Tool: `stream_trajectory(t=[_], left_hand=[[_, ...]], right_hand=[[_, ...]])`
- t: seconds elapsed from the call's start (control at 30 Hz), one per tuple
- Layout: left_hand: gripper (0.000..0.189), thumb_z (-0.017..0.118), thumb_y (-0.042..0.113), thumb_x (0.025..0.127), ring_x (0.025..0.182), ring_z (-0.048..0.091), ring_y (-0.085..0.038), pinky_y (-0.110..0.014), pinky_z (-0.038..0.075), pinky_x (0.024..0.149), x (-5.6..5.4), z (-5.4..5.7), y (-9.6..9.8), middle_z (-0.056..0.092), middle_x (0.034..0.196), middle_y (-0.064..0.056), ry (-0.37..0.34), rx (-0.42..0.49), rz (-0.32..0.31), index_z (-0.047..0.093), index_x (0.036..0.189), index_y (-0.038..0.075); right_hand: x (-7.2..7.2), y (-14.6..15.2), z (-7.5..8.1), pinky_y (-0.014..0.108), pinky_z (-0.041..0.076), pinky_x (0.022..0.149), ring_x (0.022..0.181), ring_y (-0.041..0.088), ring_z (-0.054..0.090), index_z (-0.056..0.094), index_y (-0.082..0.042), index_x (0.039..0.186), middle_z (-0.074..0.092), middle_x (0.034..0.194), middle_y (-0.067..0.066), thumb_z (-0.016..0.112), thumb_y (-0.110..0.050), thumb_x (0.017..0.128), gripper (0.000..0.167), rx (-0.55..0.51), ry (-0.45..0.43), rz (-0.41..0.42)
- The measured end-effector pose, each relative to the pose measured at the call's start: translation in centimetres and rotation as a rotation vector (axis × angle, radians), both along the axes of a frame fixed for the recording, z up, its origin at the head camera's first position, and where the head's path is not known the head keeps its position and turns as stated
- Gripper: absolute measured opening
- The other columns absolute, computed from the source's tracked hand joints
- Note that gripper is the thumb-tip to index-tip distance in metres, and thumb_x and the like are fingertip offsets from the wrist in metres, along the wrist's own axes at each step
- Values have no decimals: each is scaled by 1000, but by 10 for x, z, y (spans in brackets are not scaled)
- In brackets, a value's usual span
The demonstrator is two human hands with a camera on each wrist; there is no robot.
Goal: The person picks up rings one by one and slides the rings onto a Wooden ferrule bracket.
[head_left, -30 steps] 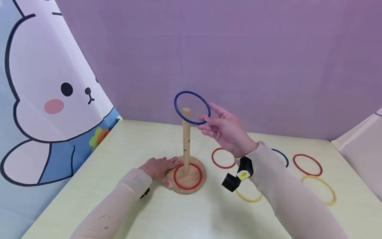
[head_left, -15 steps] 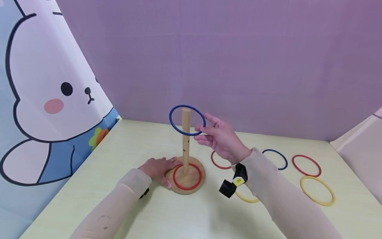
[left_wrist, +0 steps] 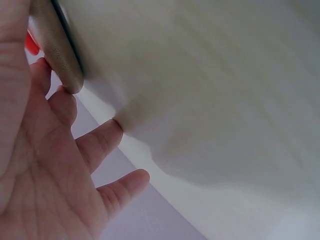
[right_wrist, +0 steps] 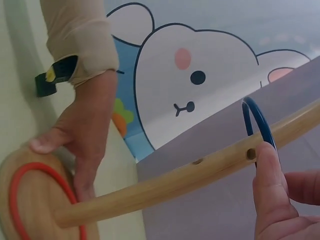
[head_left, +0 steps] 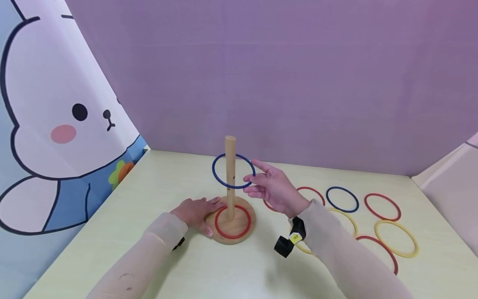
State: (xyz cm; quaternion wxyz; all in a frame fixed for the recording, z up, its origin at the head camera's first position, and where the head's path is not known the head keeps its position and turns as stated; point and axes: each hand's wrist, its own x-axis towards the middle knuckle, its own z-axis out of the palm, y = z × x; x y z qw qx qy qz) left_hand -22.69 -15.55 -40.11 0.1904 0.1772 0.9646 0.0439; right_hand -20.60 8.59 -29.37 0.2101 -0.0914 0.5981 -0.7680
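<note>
In the head view my right hand (head_left: 274, 189) pinches a blue ring (head_left: 233, 187) between thumb and fingers. The ring encircles the upright wooden post (head_left: 230, 166), below its top, well above the round wooden base (head_left: 236, 227). A red ring (head_left: 231, 238) lies around the post's foot on that base. My left hand (head_left: 193, 214) rests on the base's left side, fingers spread; in the left wrist view its fingertips (left_wrist: 65, 102) touch the base's rim. The right wrist view shows the blue ring (right_wrist: 261, 120) around the post, apart from the base.
Several loose rings lie on the table right of the stand, among them a blue ring (head_left: 349, 211), a red ring (head_left: 392, 219) and a yellow ring (head_left: 407, 256). My right forearm partly hides others. A purple cloth wall (head_left: 317, 83) rises behind the table.
My right hand has moved down with the blue ring, from over the post's top to around its upper part. My left hand has stayed on the base.
</note>
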Motion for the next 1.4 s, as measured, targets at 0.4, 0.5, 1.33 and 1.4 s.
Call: stream_trajectory(t=[0.4, 0.5, 1.33, 1.4], left_hand=[[96, 80, 52, 68, 137, 33, -35, -61, 33, 102, 1, 2, -4, 36, 152, 3, 15, 3, -24, 34, 150, 32], [91, 81, 48, 69, 137, 33, -35, -61, 31, 103, 2, 3, -2, 35, 152, 6, 18, 20, -29, 39, 148, 31], [96, 82, 50, 66, 135, 36, -36, -58, 40, 96, 5, 4, -1, 30, 155, 6, 48, -4, -69, 38, 148, 25], [97, 82, 51, 66, 134, 37, -38, -57, 43, 94, 5, 6, -2, 30, 155, 5, 58, -14, -94, 37, 149, 25]], right_hand=[[1, 0, -49, 25, 56, 69, 66, 11, 68, 24, -2, 151, 62, 96, 11, 45, 5, 97, 58, 89, 36, -5], [3, 2, -60, 23, 56, 66, 64, 10, 67, 25, -1, 150, 62, 95, 10, 46, 7, 96, 58, 112, 51, -21], [10, -4, -114, 20, 54, 57, 58, 8, 64, 28, 7, 146, 58, 76, 8, 49, 7, 95, 56, 228, 51, 95], [10, -5, -116, 20, 54, 56, 57, 8, 64, 26, 7, 147, 58, 75, 7, 48, 7, 95, 56, 232, 43, 97]])
